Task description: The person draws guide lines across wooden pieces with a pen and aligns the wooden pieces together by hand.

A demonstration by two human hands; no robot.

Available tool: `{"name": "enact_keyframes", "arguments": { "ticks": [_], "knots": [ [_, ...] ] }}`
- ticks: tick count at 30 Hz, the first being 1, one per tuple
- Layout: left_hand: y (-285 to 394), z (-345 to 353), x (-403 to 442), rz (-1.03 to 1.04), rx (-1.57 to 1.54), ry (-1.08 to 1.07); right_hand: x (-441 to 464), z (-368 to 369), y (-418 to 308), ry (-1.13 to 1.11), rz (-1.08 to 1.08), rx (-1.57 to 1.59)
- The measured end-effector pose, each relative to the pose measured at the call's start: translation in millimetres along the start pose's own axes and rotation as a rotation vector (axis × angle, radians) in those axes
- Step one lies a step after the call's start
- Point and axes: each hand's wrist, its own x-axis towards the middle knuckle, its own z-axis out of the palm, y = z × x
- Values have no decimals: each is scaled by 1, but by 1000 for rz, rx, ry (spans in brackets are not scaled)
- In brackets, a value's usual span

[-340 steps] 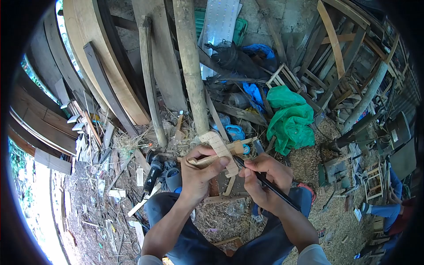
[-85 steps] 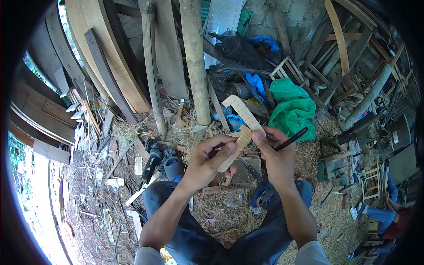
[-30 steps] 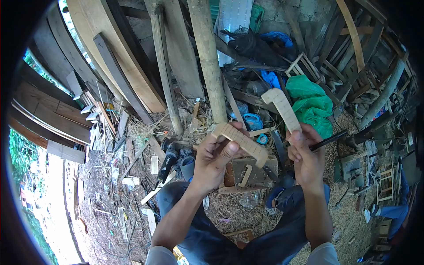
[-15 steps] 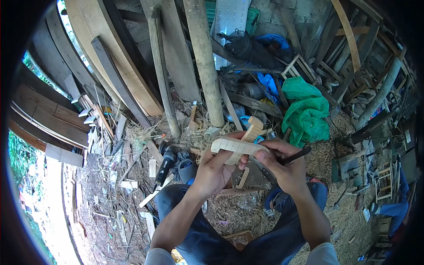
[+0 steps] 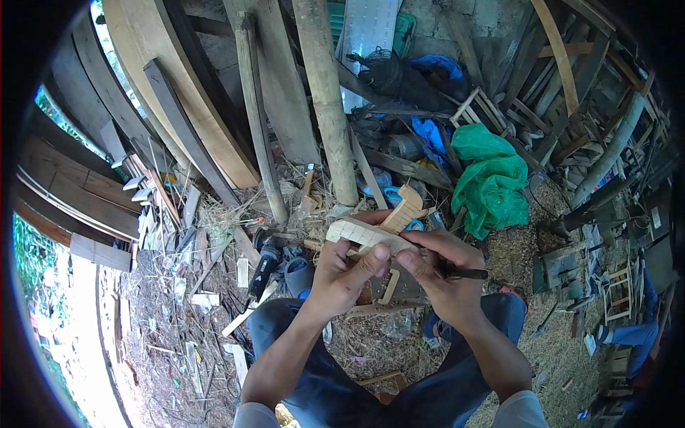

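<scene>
Two pale wooden pieces with pencil-like marks are held crossed in front of me. The upper piece (image 5: 367,235) lies nearly level, its hooked end at the left. Behind it the other piece (image 5: 405,208) slants up to the right. My left hand (image 5: 349,274) grips the pieces from the left, thumb on the upper one's lower edge. With thumb and fingers my right hand (image 5: 446,274) holds the right end of the upper piece, and a dark pen (image 5: 471,274) sticks out of it to the right. Lower down, a small hooked wooden piece (image 5: 389,286) rests on a block between my knees.
A black power tool (image 5: 263,272) lies on the littered ground at left. Bamboo pole (image 5: 325,100) and long boards (image 5: 178,85) stand ahead. A green plastic bag (image 5: 490,182) sits right of centre. At the far right, part of a person (image 5: 631,341) shows.
The two pieces, held apart a second ago, are now crossed together between my hands. Since half a second ago they have shifted slightly left and down, and the pen has tilted nearer level.
</scene>
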Motion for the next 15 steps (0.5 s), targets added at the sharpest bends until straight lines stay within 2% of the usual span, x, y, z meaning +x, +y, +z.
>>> {"name": "enact_keyframes", "arguments": {
  "ticks": [15],
  "knots": [
    [-3,-1,0,18,0,17,0,2,1,33,-48,21]
  ]
}}
